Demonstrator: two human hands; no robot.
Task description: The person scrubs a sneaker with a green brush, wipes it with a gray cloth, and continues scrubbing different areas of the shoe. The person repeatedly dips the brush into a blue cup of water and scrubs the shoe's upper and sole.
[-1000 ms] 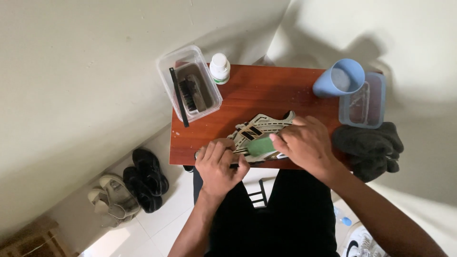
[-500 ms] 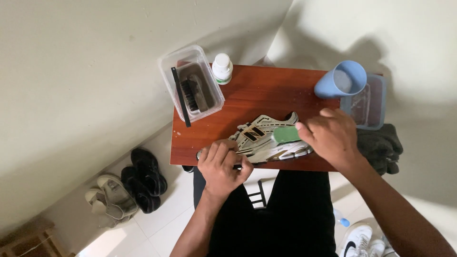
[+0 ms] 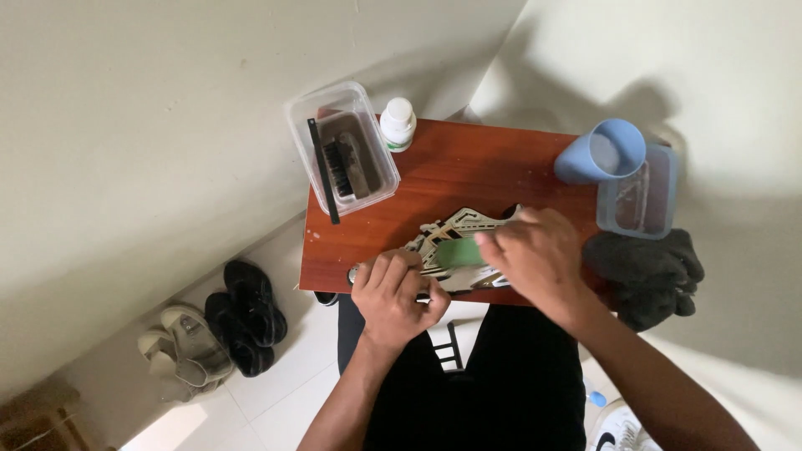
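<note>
A patterned grey and beige sneaker (image 3: 455, 234) lies on its side on the small reddish-brown wooden table (image 3: 451, 171). My left hand (image 3: 393, 296) grips the shoe's near end at the table's front edge. My right hand (image 3: 535, 255) presses a green sponge (image 3: 459, 252) against the side of the shoe. Most of the shoe's right half is hidden under my right hand.
A clear plastic tub (image 3: 342, 150) holding a dark brush sits at the table's back left, beside a white bottle (image 3: 398, 124). A blue cup (image 3: 601, 152) and a clear container (image 3: 639, 194) stand at the right, with a dark cloth (image 3: 643, 267) below them. Shoes (image 3: 242, 313) lie on the floor.
My right hand with the green sponge slid right along the shoe, then came back left toward its middle. My left hand stayed on the shoe's near end.
</note>
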